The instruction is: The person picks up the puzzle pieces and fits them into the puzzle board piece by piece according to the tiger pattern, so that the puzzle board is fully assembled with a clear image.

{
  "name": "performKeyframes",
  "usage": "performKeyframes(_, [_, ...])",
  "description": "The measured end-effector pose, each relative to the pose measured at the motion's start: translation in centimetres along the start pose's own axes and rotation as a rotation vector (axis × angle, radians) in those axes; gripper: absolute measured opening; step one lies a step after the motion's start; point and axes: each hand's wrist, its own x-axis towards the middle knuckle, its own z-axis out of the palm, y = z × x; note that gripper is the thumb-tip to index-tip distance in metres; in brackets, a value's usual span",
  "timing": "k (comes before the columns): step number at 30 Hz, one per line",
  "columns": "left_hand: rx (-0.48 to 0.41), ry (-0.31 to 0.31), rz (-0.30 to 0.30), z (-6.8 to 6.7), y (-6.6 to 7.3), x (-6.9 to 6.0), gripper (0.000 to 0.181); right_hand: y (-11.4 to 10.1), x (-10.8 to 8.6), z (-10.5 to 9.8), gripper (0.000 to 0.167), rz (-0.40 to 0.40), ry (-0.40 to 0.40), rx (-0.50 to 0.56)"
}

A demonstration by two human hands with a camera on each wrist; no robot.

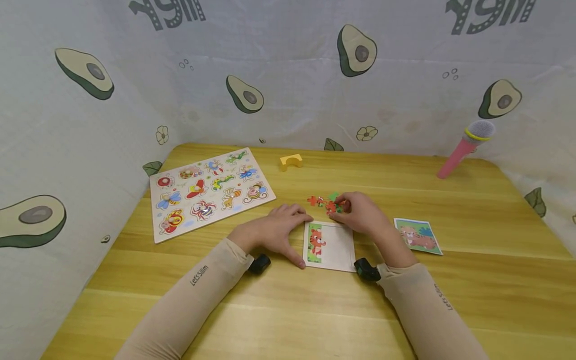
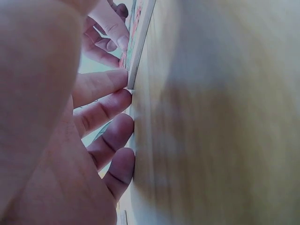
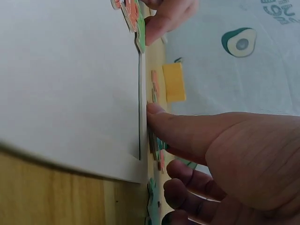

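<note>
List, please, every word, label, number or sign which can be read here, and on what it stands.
"Let's Slim": left sleeve.
"Let's Slim": right sleeve, smaller in view.
Curtain: large grey print, cut off by the top edge in the head view; I cannot read it surely.
No other text can be made out.

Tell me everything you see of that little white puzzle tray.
The puzzle tray is pale and nearly square, with a low rim; it looks like thin wood or board. It lies flat on the wooden table. A tiger picture on green fills a strip at its left; the rest is bare. The left hand touches its left side with thumb and forefinger; whether the right hand touches its far edge is unclear.
</note>
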Motion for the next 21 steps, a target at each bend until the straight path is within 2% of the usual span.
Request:
performKeyframes(8, [-0.011,0.005,0.005,0.1,-0.11,0.1,0.111,0.26,-0.27,-0.47,0.024,-0.02,0.021,0.023])
performKeyframes(21, [-0.012,0.008,0.014,-0.1,0.02,0.03,0.111,0.1,-0.31,-0.73,0.018,-0.004,0.008,0.02])
